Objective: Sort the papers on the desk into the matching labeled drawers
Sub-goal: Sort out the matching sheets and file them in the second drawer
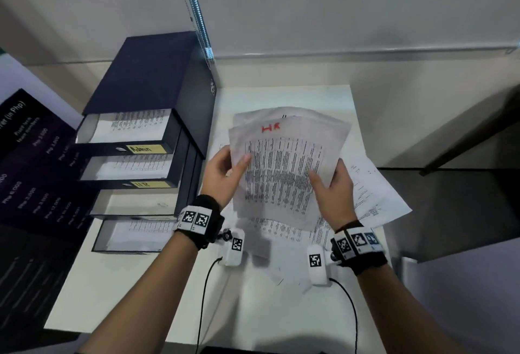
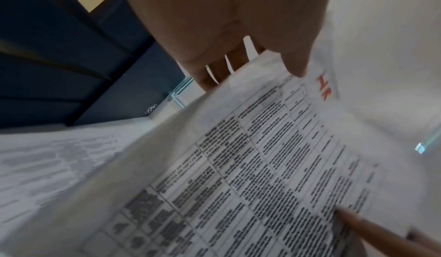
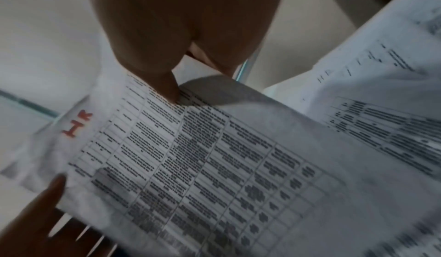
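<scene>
A printed sheet marked "HR" in red (image 1: 284, 168) is held up above the desk, with another sheet behind it. My left hand (image 1: 228, 173) pinches its left edge, thumb on the front. My right hand (image 1: 332, 185) pinches its right side, thumb on the text. The same HR sheet (image 2: 262, 166) fills the left wrist view under my left hand (image 2: 238, 34), and in the right wrist view the HR sheet (image 3: 203, 166) lies under my right hand (image 3: 181, 34). The dark drawer unit (image 1: 146, 134) stands to the left, its drawers pulled open, one labelled "Admin" (image 1: 145, 149) and one "HR" (image 1: 146, 185).
More printed papers (image 1: 374, 193) lie spread on the white desk (image 1: 140, 297) beneath and to the right of the held sheet. A dark poster (image 1: 25, 185) lies at the left. A grey wall and a blind cord (image 1: 194, 7) stand behind the desk.
</scene>
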Action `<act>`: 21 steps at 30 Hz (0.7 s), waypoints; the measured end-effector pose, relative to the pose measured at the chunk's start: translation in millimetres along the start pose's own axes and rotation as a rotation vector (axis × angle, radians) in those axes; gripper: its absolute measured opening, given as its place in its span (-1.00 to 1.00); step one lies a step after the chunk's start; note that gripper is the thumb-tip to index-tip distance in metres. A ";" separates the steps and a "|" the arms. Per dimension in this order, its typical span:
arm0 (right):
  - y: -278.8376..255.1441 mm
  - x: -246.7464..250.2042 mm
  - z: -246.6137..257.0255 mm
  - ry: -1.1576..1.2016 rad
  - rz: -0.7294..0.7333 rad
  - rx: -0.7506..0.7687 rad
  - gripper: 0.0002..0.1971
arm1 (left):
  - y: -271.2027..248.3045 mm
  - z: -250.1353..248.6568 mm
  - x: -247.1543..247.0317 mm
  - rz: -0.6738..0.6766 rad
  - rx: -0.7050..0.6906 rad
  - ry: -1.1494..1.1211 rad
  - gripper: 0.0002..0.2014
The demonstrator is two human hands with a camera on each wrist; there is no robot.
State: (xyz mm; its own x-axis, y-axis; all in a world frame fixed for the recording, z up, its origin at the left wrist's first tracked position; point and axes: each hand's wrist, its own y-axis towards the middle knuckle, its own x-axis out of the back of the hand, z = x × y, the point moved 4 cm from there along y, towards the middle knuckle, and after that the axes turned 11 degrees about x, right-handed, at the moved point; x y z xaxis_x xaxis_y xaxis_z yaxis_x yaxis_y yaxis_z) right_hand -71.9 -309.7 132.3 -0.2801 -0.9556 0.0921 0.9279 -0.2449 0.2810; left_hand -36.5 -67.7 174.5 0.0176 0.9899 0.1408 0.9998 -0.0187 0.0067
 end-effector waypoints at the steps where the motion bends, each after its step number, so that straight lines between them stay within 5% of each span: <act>1: -4.3 -0.9 0.8 -0.023 0.017 0.013 -0.73 | -1.1 4.3 1.9 0.017 0.044 -0.016 -0.80; 3: -18.0 -5.1 -10.7 -0.091 0.095 -0.034 -0.71 | -1.5 30.5 8.4 0.032 0.177 0.023 -0.66; 6: -39.2 -10.7 -37.0 -0.200 0.196 -0.152 -0.59 | -10.1 65.4 17.5 0.014 0.299 0.183 -0.75; 9: -39.7 -21.2 -31.4 -0.215 0.196 -0.149 -0.65 | -18.6 64.4 29.8 -0.003 0.303 0.223 -0.74; 11: -32.9 -33.1 -9.3 -0.221 0.195 -0.081 -0.67 | -19.5 52.9 46.2 -0.061 0.262 0.210 -0.56; 14: -18.3 -58.3 24.6 -0.169 0.235 0.020 -0.55 | -18.1 27.4 79.5 -0.173 0.230 0.192 -0.49; 18: -12.7 -116.9 54.9 -0.124 0.466 0.010 -0.09 | -21.5 8.9 153.8 -0.337 0.264 0.230 -0.76; 21: -24.2 -174.1 87.0 -0.111 0.699 0.046 -0.20 | -30.1 13.8 222.0 -0.360 0.351 0.282 -0.73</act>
State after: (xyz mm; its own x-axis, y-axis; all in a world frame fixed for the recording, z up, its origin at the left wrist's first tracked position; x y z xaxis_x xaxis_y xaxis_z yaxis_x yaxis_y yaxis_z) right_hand -66.9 -123.1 192.5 0.3518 -0.8634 0.3616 0.8887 0.4294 0.1607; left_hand -62.5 154.6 191.9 -0.2793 0.8488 0.4489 0.8864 0.4077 -0.2192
